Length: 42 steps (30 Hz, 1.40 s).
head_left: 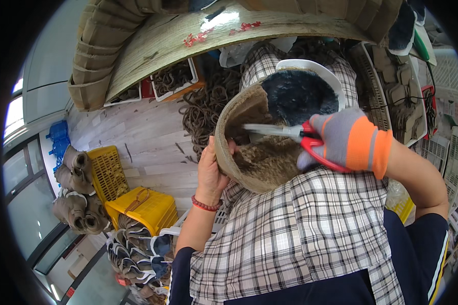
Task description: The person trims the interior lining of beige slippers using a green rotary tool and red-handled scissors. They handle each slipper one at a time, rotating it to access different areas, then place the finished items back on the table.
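Note:
My left hand (211, 175) is bare, with a red bead bracelet at the wrist. It grips the left rim of a brown, bowl-shaped fur-lined piece (249, 178) on my lap, thumb outside and fingertips inside. In a grey and orange glove, my right hand (346, 140) is closed round the red handles of a pair of scissors (282, 130). Their blades point left across the piece's opening and are blurred, so I cannot tell whether they touch the lining. Dark blue fur (303, 96) with a white edge fills the far right part of the piece.
A wooden board (285, 25) ringed with brown pieces lies ahead. Brown strips (208, 109) heap on the floor beyond my left hand. Yellow baskets (152, 208), brown boots (76, 168) and stacked fur-lined pieces (137, 254) stand left. A crate (371, 84) of brown pieces is at right.

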Each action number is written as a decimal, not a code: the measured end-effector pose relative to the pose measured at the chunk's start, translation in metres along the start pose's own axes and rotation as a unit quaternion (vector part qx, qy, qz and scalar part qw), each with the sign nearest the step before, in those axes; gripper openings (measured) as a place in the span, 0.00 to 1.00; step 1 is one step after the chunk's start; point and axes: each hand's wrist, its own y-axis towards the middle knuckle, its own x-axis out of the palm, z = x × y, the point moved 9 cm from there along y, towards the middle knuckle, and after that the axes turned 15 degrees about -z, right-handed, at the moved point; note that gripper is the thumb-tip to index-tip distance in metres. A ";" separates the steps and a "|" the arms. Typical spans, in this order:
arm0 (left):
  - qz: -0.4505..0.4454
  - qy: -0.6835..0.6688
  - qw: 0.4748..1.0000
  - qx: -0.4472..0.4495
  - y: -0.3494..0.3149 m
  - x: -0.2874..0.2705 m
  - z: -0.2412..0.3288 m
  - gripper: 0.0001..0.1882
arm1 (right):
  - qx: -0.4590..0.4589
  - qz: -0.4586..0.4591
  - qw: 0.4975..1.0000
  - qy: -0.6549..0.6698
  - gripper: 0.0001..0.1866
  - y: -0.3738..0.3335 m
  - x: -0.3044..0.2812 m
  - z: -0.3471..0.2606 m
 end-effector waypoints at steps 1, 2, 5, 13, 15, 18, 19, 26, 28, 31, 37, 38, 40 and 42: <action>0.015 0.014 1.000 -0.004 0.000 0.003 0.000 0.20 | -0.013 -0.012 1.000 -0.020 0.40 0.002 0.007 -0.004; 0.030 0.012 0.999 -0.002 -0.002 0.003 -0.001 0.20 | -0.026 -0.022 0.998 -0.043 0.39 0.001 0.012 -0.009; 0.057 0.013 0.998 -0.006 -0.005 0.001 -0.004 0.20 | -0.026 -0.055 0.994 -0.086 0.34 0.010 0.017 -0.023; 0.076 0.031 0.997 -0.002 -0.006 -0.006 -0.003 0.20 | -0.039 -0.060 0.993 -0.091 0.31 0.006 0.028 -0.027; 0.059 0.037 0.998 0.005 -0.005 -0.004 -0.003 0.20 | -0.010 -0.044 0.998 -0.035 0.29 0.011 0.015 -0.016; 0.055 0.032 0.998 -0.004 -0.004 -0.003 -0.003 0.20 | 0.021 0.008 1.000 0.011 0.29 0.011 0.014 0.004; 0.058 0.028 0.998 -0.011 -0.004 -0.002 -0.003 0.21 | 0.000 0.006 1.000 -0.002 0.30 0.010 0.026 -0.003; 0.005 0.025 1.000 0.011 0.001 0.005 0.000 0.21 | 0.030 0.041 0.998 0.026 0.35 0.001 0.016 0.023; -0.058 -0.033 0.997 0.033 0.000 0.008 0.001 0.21 | 0.024 0.129 0.990 0.059 0.35 -0.010 0.023 0.040; -0.035 -0.065 0.997 0.025 0.004 0.012 0.004 0.23 | -0.046 0.226 0.948 0.220 0.23 -0.032 0.021 0.043; -0.011 0.287 0.957 0.043 0.025 0.112 0.054 0.27 | -0.439 0.254 0.672 0.539 0.29 -0.043 0.002 -0.006; -0.046 0.302 0.949 0.079 0.027 0.142 0.062 0.27 | -0.481 0.315 0.631 0.521 0.31 -0.057 -0.005 -0.008; -0.105 0.330 0.925 0.155 0.024 0.196 0.073 0.26 | -0.420 0.252 0.691 0.532 0.35 -0.063 -0.005 0.009; -0.206 0.382 0.859 0.273 0.019 0.231 0.082 0.23 | -0.457 0.320 0.600 0.573 0.35 -0.084 -0.002 0.055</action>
